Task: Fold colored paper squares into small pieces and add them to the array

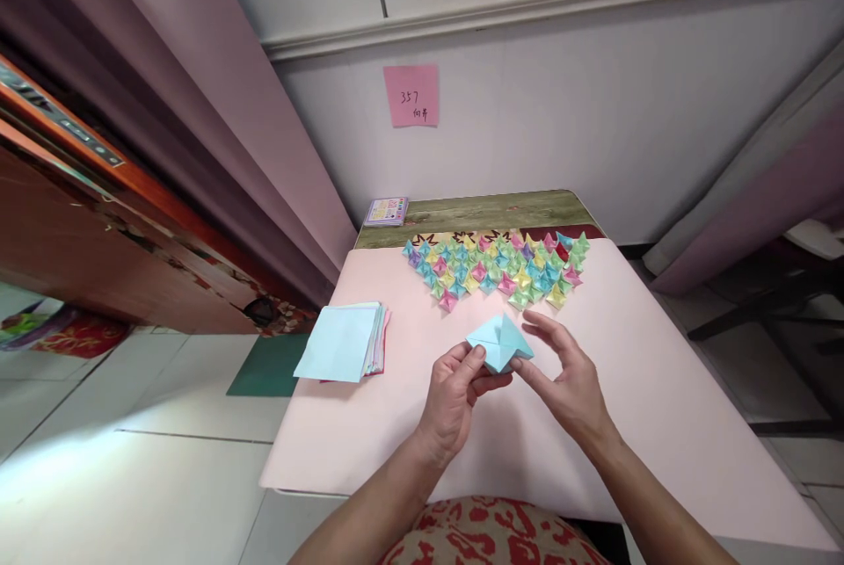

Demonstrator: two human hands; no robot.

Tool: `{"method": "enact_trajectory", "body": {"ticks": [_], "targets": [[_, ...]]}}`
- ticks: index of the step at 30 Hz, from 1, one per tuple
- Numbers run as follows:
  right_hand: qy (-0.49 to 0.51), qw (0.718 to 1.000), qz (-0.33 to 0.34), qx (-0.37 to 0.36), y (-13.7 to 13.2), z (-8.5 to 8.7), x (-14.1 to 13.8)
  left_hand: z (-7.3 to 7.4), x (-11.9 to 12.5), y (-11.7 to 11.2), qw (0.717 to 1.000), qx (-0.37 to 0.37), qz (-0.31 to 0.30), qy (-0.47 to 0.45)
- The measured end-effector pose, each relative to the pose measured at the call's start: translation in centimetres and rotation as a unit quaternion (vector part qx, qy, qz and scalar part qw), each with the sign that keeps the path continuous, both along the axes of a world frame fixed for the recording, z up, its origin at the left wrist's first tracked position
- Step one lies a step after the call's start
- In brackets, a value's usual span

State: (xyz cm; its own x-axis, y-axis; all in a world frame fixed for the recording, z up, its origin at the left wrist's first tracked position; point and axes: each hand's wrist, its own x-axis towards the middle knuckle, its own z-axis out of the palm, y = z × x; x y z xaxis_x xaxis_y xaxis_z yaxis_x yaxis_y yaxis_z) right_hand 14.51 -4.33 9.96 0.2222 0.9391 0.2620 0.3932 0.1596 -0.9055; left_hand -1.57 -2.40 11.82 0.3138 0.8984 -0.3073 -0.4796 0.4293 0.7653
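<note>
A light blue sheet of origami paper (499,340), folded into a small diamond with creases and raised flaps, is held above the table in front of me. My left hand (454,389) pinches its left corner, thumb on top and fingers beneath. On the other side, my right hand (568,376) has its thumb touching the lower right edge, while its fingers are spread apart and raised beyond the right corner. Past my hands lie many small folded paper pieces (507,271) in blue, green, yellow and pink, set close together in rows.
A stack of square paper sheets (339,343), light blue on top, lies on the left of the pink-covered table (382,442). A small printed pack (387,211) sits at the back left. On the wall is a pink note (411,96). Curtains hang on both sides.
</note>
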Motion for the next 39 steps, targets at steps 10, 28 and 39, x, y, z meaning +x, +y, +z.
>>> {"method": "enact_trajectory", "body": {"ticks": [10,28,39], "targets": [[0.201,0.971,0.040,-0.126,0.5,-0.3,-0.4,-0.6,-0.1,0.2,0.999,-0.022,-0.025,-0.017],[0.181,0.981,0.006,-0.073,-0.3,-0.1,-0.7,-0.6,0.4,0.2,0.996,0.014,0.025,0.081],[0.037,0.999,0.019,0.022,-0.5,-0.9,-1.0,-0.8,0.3,0.2,0.993,0.030,0.002,0.113]]}}
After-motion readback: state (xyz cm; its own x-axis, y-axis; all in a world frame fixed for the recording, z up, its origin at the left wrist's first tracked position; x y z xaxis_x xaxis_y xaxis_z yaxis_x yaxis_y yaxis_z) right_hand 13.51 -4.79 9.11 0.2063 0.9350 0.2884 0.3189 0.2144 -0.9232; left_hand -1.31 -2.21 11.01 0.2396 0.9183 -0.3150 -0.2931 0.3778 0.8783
